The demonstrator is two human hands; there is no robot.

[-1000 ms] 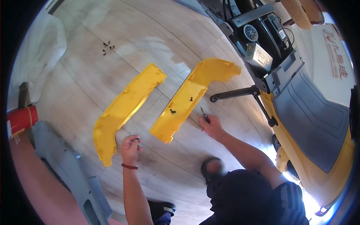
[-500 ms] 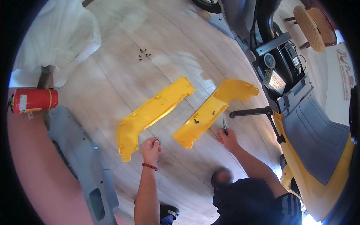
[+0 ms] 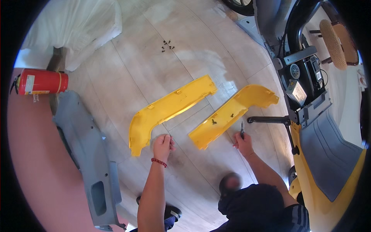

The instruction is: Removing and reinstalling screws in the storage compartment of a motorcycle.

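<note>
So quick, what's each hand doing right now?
Left hand: fingers curled, over the floor by the left yellow panel; holding anything, cannot tell.
Right hand: closed on a screwdriver.

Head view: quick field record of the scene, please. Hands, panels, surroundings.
left hand: closed loosely, just off the near end of the left yellow panel
right hand: holds a dark screwdriver upright beside the right yellow panel
floor: pale tiles, small pile of dark screws
left side: grey body panel, red fire extinguisher
right side: yellow scooter
</note>
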